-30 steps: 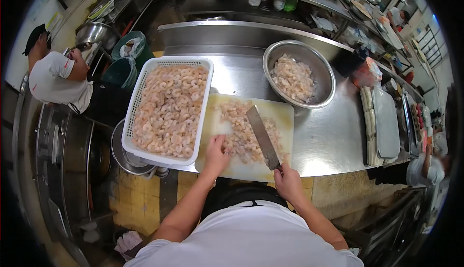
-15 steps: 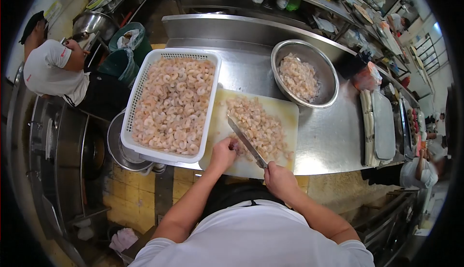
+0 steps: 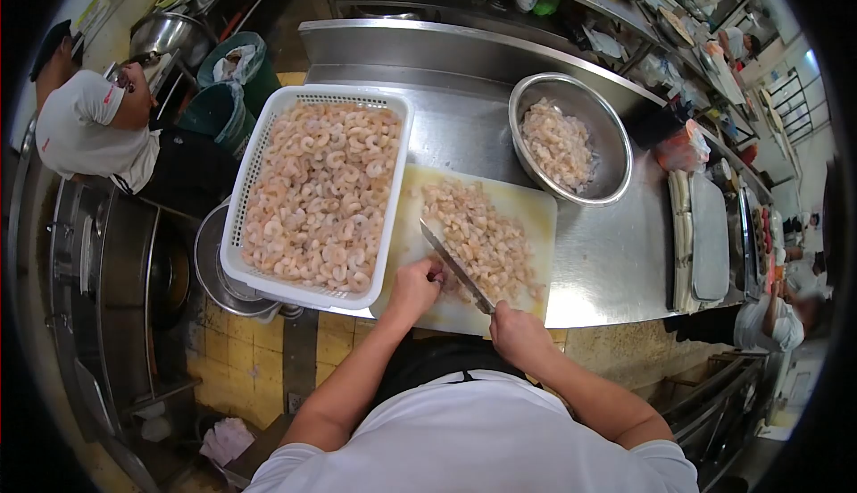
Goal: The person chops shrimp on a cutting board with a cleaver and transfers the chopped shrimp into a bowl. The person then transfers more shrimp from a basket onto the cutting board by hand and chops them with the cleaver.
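My right hand (image 3: 520, 332) is closed round the handle of a wide knife (image 3: 457, 266), whose blade points up and left over the cutting board (image 3: 411, 225). Chopped shrimp (image 3: 489, 238) lies in a heap on the board, partly under and right of the blade. My left hand (image 3: 416, 288) rests at the board's lower left with its fingers curled in; what they hold, if anything, is too small to tell. Left of the board stands a white perforated basket (image 3: 228, 247) full of shrimp (image 3: 321, 189). Behind the board a steel bowl (image 3: 616, 149) holds more shrimp pieces.
A metal pan (image 3: 212, 261) sits under the basket's left side. Green bins (image 3: 214, 116) and a person (image 3: 94, 127) are at the left. Trays (image 3: 710, 234) and a plastic bag (image 3: 683, 146) lie at the right; another person (image 3: 768, 319) stands beyond.
The knife has swung from over the middle of the heap to its left side, with its blade now more edge-on. My left hand has curled its fingers. The view has shifted slightly.
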### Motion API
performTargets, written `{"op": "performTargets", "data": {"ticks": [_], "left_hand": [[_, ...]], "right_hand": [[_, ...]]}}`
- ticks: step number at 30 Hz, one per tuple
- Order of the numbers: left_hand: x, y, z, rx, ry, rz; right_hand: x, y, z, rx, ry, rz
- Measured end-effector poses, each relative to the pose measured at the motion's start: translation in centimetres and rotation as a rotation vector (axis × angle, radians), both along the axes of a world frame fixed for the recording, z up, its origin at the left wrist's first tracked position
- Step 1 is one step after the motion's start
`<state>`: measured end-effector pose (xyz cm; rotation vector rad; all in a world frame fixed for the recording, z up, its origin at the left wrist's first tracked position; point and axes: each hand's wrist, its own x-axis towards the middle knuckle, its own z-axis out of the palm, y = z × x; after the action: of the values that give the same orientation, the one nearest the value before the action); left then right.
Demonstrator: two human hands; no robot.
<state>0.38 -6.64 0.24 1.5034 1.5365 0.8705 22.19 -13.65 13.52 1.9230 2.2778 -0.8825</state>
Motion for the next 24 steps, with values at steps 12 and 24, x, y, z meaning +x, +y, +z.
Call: {"op": "performTargets", "data": {"ticks": [12,24], "left_hand": [[-0.2,0.1,0.4,0.022,0.024,-0.059],[-1.5,-3.5,1.8,0.066,0.205,-0.122]], "right_hand": [[0.1,5.4,-7.0,0.001,0.15,-0.108],[1.8,0.9,0.8,0.187,0.15,-0.1]]}}
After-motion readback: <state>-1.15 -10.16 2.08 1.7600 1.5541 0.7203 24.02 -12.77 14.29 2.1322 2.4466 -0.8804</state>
